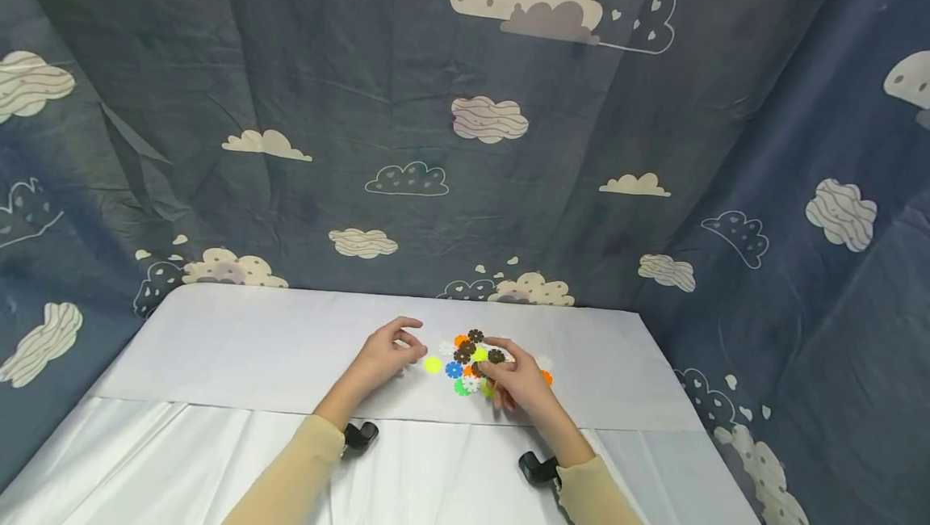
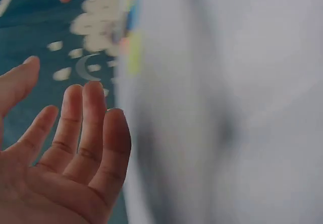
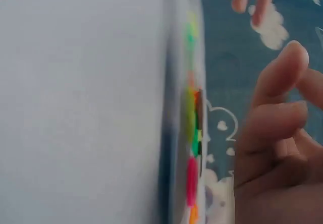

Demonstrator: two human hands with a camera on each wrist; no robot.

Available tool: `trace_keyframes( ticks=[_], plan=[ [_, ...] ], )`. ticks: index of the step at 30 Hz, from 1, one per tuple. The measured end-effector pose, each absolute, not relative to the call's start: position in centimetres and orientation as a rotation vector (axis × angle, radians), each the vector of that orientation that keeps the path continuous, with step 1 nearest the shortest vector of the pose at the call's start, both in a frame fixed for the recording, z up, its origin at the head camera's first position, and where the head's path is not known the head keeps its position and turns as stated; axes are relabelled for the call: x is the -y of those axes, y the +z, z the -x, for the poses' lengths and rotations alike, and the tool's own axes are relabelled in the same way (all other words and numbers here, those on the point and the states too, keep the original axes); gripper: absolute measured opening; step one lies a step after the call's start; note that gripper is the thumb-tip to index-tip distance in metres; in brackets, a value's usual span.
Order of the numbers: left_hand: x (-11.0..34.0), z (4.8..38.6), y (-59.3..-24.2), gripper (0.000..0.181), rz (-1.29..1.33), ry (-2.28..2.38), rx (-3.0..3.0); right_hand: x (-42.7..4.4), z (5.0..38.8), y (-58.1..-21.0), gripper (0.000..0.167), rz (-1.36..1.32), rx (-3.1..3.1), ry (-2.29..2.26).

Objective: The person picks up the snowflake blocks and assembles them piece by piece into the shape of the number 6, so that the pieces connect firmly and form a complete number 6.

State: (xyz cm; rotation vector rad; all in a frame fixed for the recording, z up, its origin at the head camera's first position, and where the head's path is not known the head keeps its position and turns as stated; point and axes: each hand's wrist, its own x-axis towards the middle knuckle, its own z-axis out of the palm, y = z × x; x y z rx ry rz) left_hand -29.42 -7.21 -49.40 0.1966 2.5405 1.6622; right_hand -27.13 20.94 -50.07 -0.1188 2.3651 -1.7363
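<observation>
A loose pile of small notched discs lies on the white table, among them a blue disc (image 1: 454,369), a green disc (image 1: 462,387) and a dark brown disc (image 1: 475,335). My left hand (image 1: 385,355) is just left of the pile, fingers relaxed and holding nothing; a yellow disc (image 1: 432,364) lies beside its fingertips. Over the pile's right side is my right hand (image 1: 519,380), fingers bent, hiding some discs. The left wrist view shows the left hand (image 2: 75,153) with spread fingers. In the right wrist view nothing shows between the fingers of the right hand (image 3: 282,143).
A white cloth (image 1: 254,347) covers the table. Behind and at the sides hangs a dark blue curtain (image 1: 327,89) with cloud prints. An orange disc (image 1: 546,378) lies just right of my right hand.
</observation>
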Motion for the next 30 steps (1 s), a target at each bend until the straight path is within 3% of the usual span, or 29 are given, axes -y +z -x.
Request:
trace_keyframes(
  ticks=[12, 25, 30],
  plan=[
    [4.3, 30.1, -50.9, 0.038, -0.336, 1.02, -2.909, -19.2, 26.3, -51.9, 0.031, 0.27, -2.664, -1.3],
    [4.1, 30.1, -49.9, 0.022, -0.214, 0.942, -2.835, -18.8, 26.2, -51.6, 0.028, 0.156, -2.701, -1.226],
    [4.1, 30.0, -50.1, 0.026, -0.212, 0.957, -2.847, -19.1, 26.2, -51.6, 0.023, 0.178, -2.702, -1.225]
  ],
)
